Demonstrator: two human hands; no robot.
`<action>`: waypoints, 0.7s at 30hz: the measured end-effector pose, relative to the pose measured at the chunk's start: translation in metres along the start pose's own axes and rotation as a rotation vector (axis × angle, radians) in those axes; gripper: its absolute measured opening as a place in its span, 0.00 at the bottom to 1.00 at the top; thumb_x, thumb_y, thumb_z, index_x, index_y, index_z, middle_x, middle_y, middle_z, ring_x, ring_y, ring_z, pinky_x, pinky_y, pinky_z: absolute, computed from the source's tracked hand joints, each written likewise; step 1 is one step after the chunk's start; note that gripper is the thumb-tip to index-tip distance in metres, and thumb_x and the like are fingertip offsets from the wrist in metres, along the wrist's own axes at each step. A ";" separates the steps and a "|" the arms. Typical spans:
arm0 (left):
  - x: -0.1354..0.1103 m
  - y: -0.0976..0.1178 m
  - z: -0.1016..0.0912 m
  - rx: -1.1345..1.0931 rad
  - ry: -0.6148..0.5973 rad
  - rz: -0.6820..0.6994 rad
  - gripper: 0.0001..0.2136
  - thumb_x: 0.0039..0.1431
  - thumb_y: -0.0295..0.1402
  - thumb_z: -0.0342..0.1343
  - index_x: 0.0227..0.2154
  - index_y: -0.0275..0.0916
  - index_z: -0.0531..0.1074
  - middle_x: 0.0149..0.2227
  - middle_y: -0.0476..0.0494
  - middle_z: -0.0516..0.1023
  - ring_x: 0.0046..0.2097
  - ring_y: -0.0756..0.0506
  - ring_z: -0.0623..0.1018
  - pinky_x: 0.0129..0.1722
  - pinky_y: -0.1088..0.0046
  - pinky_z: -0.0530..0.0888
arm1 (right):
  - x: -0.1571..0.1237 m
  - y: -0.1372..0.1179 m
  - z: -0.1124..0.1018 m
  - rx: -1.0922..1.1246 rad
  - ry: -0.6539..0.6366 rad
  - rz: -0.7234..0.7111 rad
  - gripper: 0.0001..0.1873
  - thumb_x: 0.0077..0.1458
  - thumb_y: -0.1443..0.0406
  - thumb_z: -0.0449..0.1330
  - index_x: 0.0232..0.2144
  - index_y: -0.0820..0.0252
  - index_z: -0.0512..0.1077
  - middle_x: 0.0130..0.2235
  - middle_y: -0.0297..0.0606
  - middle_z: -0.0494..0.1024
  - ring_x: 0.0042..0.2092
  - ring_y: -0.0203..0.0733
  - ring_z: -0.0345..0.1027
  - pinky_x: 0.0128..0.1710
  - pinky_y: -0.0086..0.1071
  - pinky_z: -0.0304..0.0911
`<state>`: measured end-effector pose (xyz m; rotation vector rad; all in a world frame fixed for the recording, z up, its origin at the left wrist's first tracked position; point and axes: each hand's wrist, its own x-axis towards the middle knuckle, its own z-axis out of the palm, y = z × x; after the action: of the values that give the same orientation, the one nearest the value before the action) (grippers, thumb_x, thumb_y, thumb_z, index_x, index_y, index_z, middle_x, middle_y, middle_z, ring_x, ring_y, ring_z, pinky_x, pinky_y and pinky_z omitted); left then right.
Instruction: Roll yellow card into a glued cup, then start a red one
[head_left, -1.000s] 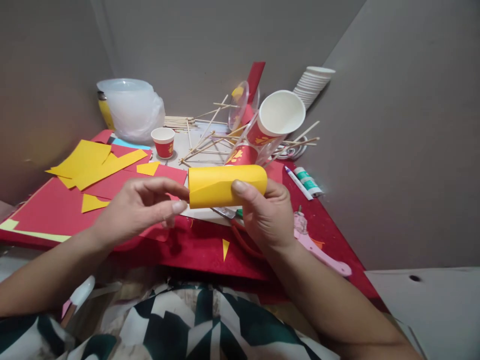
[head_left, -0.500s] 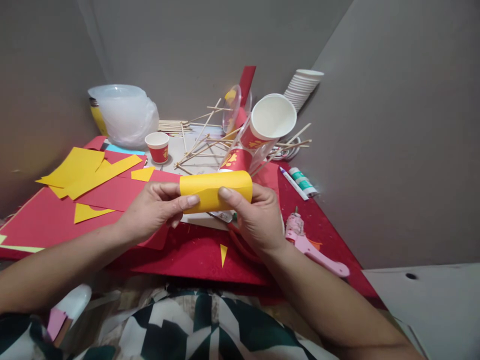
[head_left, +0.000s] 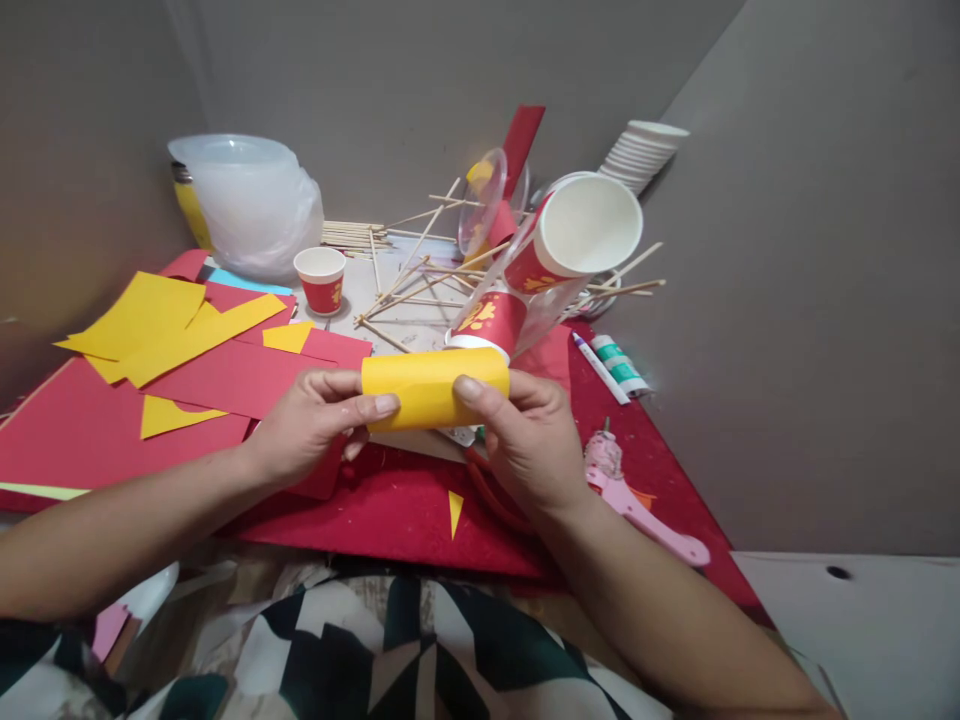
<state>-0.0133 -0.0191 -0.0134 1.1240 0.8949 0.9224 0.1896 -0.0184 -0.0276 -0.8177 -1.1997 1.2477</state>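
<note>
Head-cam view, looking fwd and down: a person's two bare hands held a yellow paper tube roughly level, in midair over the near part of a table w/ a red cloth. Step in hand, as far as one could judge: keeping the rolled paper in its round shape, w/ its overlap pressed down. The next move seemed to call for steady, light thumb pressure along the seam, since a harder squeeze might have dented the paper & a looser one might have let it spring open. Re grip: both hands were closed on the tube, one per end. L hand pinched the left end, thumb flat on the lower front; R hand pinched the right end, thumb on the front face. The other fingers went into or behind the ends, can't tell which. The tube thus lay crosswise btwn the hands, its middle bare. Just beyond it stood the leaning cups; below, partly hidden by the R hand, were scissors. A yellow scrap lay on the cloth nearer the person; red sheets were spread to the left, a pink tool to the right.
</note>
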 end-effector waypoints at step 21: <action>0.006 -0.006 -0.006 0.035 0.038 0.112 0.10 0.53 0.36 0.67 0.23 0.36 0.78 0.17 0.55 0.70 0.17 0.59 0.67 0.18 0.86 0.63 | 0.005 -0.007 0.002 0.016 0.084 -0.040 0.13 0.55 0.52 0.63 0.30 0.52 0.81 0.32 0.32 0.83 0.42 0.45 0.77 0.39 0.34 0.73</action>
<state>-0.0153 -0.0125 -0.0211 1.1997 0.8883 1.0264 0.1886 -0.0151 -0.0197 -0.8225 -1.1316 1.1774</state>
